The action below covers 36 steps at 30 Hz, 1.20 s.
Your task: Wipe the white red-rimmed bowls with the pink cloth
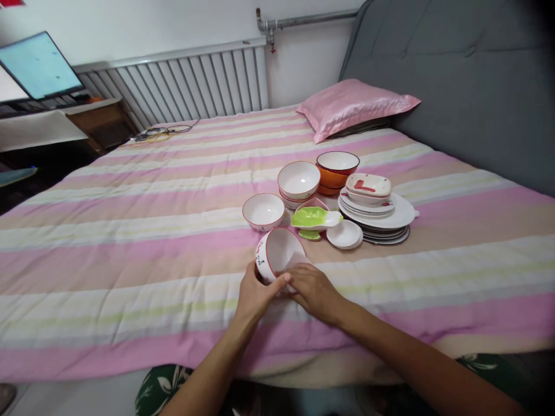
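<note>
My left hand (260, 293) grips a white bowl (262, 260) with a red rim and small printed marks, its mouth tilted to the right. Fingers of my right hand (314, 289) reach into the bowl, closed on a thin white tissue (299, 259) pressed against its inner wall. Just beyond stands a similar red-rimmed bowl (263, 211), upright on the bedspread. Near my right hand are a green-and-white leaf-shaped dish (314, 218) and small white saucers (344, 234).
Behind stand stacked red-rimmed bowls (299, 180) and orange bowls (336, 178). To the right, rectangular dishes (368, 186) top a pile of plates (405, 212). A striped bedspread (130, 242) lies under everything. Farther back are a pink pillow (353, 107), a radiator (182, 86) and cables (162, 132).
</note>
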Motion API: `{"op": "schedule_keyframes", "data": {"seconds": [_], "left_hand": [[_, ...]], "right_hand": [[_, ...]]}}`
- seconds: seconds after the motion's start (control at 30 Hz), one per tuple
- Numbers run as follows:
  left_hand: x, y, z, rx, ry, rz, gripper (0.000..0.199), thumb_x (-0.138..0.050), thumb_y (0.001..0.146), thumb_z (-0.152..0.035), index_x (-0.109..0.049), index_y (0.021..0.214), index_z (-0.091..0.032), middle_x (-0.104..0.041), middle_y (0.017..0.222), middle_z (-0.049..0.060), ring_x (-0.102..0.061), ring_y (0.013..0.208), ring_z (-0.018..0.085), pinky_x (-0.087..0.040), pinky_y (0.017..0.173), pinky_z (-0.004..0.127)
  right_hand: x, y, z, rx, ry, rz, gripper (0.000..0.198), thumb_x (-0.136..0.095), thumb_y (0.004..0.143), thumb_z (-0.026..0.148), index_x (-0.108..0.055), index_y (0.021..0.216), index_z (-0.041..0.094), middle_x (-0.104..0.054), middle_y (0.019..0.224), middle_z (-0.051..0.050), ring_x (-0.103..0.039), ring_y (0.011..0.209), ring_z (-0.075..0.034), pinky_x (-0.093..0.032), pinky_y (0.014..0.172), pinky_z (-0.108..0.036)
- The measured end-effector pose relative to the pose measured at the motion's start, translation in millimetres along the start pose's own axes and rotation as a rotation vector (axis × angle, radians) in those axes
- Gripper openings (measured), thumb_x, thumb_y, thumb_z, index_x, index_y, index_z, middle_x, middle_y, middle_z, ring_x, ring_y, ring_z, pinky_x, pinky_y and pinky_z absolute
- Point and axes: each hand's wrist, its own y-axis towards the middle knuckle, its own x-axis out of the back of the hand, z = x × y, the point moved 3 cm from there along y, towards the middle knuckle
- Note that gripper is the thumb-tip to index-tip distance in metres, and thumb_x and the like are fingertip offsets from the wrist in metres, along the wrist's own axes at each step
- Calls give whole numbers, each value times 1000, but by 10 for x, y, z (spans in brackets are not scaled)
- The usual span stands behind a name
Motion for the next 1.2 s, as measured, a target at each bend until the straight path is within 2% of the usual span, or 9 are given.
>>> {"op": "schedule_keyframes", "data": {"seconds": [0.13, 0.3, 0.57, 0.8, 0.93, 1.07, 1.2], "left_hand": [[-3, -59, -21, -56, -80, -29, 56, -79, 52, -37, -60, 98, -11, -69, 88, 9, -64, 83, 23, -50, 69, 29], [38, -92, -108, -103, -175, 43, 51, -77, 55, -36, -61, 97, -12, -67, 82, 5, -62, 75, 20, -49, 65, 27], [160, -28, -153, -187, -188, 208, 38, -69, 65, -35, -63, 96, -12, -65, 83, 5, -58, 77, 20, -45, 66, 27], [235, 16, -174, -168, -157, 290, 38, -68, 67, -39, -64, 92, -11, -65, 80, 6, -58, 77, 23, -45, 65, 29], [223, 2, -212, -133, -194, 322, 43, -68, 67, -42, -65, 96, -10, -67, 89, 9, -59, 87, 27, -46, 70, 31], [100, -62, -185, -123, -402, 316, 62, -70, 66, -47, -58, 115, -13, -64, 110, 12, -56, 101, 29, -45, 84, 34], [-60, -143, -65, -112, -476, 287, 78, -81, 51, -46, -53, 117, -13, -65, 101, 12, -60, 90, 26, -47, 75, 32]], "right_hand": [[55, 12, 126, 47, -8, -24, 33, -48, 86, 14, -53, 119, 18, -68, 105, -9, -60, 99, -20, -44, 87, -37], [181, 52, 240, 132, -56, -52, 34, -41, 87, 12, -52, 119, 17, -66, 111, -9, -59, 101, -19, -42, 84, -37], [226, 11, 96, 228, -261, -58, 22, -46, 92, 16, -61, 107, 21, -68, 110, -3, -59, 100, -17, -39, 94, -37], [249, -1, 69, 274, -311, -46, 20, -47, 93, 16, -62, 106, 20, -69, 109, -3, -59, 102, -16, -38, 97, -35], [249, -6, 71, 310, -299, -100, 19, -48, 92, 15, -62, 105, 19, -70, 104, -3, -61, 98, -15, -39, 95, -35], [244, -12, 133, 312, -270, -181, 19, -47, 92, 13, -62, 104, 16, -71, 103, -5, -64, 90, -15, -43, 83, -34], [254, -14, 256, 259, -226, -223, 25, -40, 92, 10, -60, 108, 12, -71, 102, -9, -64, 87, -17, -44, 71, -33]]}}
